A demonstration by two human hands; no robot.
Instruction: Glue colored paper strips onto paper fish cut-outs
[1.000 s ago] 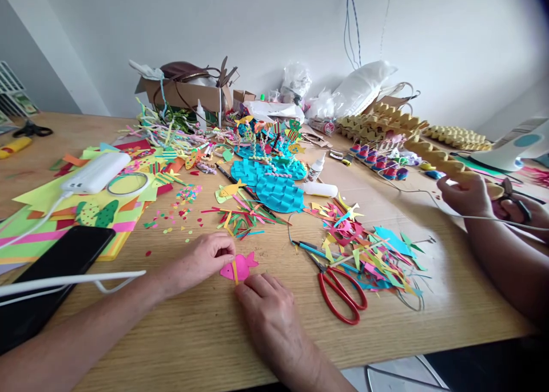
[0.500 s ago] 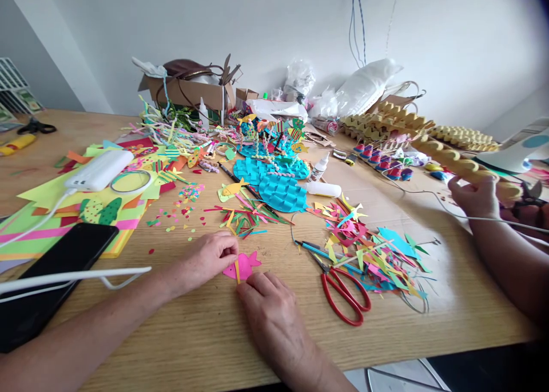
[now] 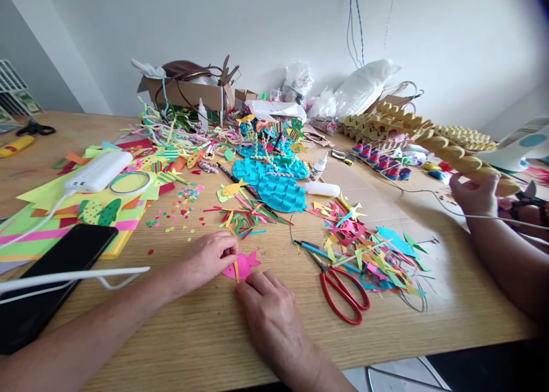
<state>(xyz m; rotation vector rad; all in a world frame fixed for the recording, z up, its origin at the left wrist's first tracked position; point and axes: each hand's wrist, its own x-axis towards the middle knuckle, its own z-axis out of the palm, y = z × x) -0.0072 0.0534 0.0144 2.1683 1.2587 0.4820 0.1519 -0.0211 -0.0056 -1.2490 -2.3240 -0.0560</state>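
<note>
A pink paper fish [image 3: 246, 265] lies flat on the table in front of me, its tail pointing right. Across its body runs a narrow yellow paper strip [image 3: 237, 272]. With fingers pinched together, my left hand [image 3: 212, 253] holds the strip's upper end at the fish's top edge. My right hand [image 3: 272, 306] is closed too, thumb and fingertips at the strip's lower end, beside the fish's lower edge. The fingertips partly hide both strip ends. Red-handled scissors [image 3: 346, 295] rest to the right of my right hand.
Paper scraps [image 3: 377, 254] and a blue pen [image 3: 330, 256] lie right. Behind are a blue egg-carton piece [image 3: 281, 191] and a white glue bottle [image 3: 323, 189]. Left are a phone [image 3: 55, 283] and power bank [image 3: 99, 171]. At far right, another person's hand [image 3: 476, 194] holds an egg carton [image 3: 465, 162].
My hands, the strip and the fish stay almost still. At far right the other person's dark-handled cutters and the hand on them shift slightly; the view moves a little.
</note>
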